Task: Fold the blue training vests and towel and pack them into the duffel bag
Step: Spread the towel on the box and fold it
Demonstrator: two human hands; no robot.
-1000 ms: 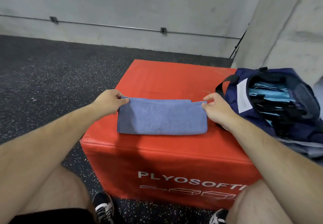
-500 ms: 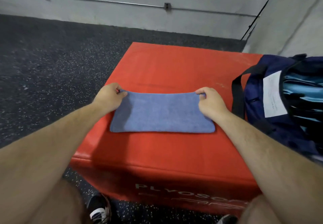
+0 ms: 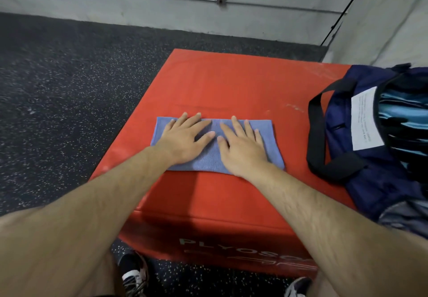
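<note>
Towel (image 3: pixel 208 160), folded into a flat, narrow blue rectangle, lies on top of the red plyo box (image 3: pixel 231 83), toward my side of it, corners square and cloth smooth. Head view: my left hand (image 3: pixel 185 138) presses flat on its left half, fingers straight and spread. My right hand (image 3: pixel 242 145) lies flat on the right half the same way, thumbs close together in the middle. At the box's right edge sits the navy duffel bag (image 3: pixel 340 134), mouth open, light blue vests (image 3: pixel 398 111) showing inside, apart from the towel.
</note>
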